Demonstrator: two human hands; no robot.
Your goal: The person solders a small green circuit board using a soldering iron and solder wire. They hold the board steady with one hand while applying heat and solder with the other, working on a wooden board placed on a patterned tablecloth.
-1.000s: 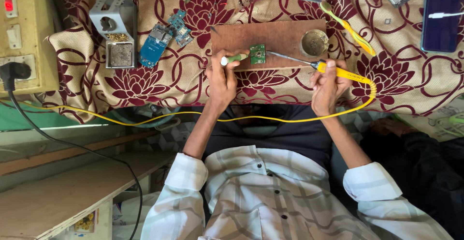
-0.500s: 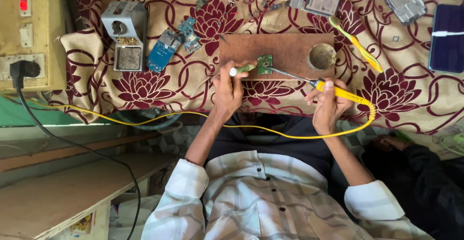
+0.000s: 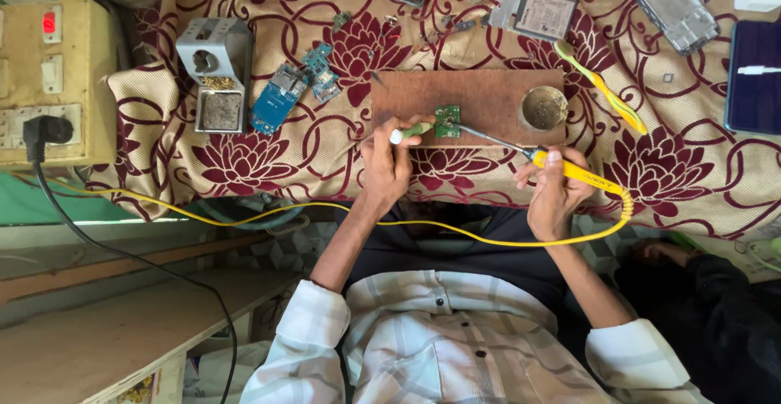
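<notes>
A small green circuit board (image 3: 447, 121) lies on a brown wooden block (image 3: 480, 99) on the flowered cloth. My left hand (image 3: 384, 160) grips a green-handled tool (image 3: 411, 132) whose tip meets the board's left edge. My right hand (image 3: 555, 195) holds a yellow soldering iron (image 3: 569, 170); its metal tip (image 3: 482, 135) reaches the board's right side. The iron's yellow cord (image 3: 455, 229) loops under both wrists and runs off to the left.
A round tin (image 3: 544, 108) sits on the block's right end. A grey soldering stand (image 3: 215, 74), blue circuit boards (image 3: 286, 95), a yellow toothbrush (image 3: 602, 88), phone parts (image 3: 530, 11) and a dark tablet (image 3: 753, 78) lie around. A switchboard with a black plug (image 3: 45, 130) stands left.
The view has shifted slightly, so the block and hands sit lower in frame. Both hands stay at the green board with the same tools.
</notes>
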